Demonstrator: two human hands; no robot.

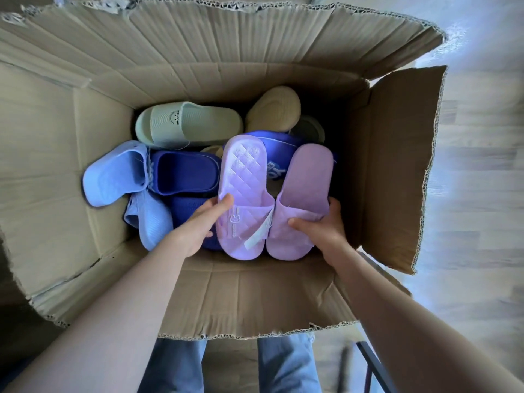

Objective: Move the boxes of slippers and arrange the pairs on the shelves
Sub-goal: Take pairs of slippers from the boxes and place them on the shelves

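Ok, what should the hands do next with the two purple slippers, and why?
Probably lift both lilac rubber slippers straight up out of the open brown cardboard box. The left hand grips one and the right hand grips the other, so the pair is together on top of the dark blue slippers.

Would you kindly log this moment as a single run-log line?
left hand: grips quilted lilac rubber slipper | right hand: grips smooth lilac rubber slipper | where: inside open brown cardboard box
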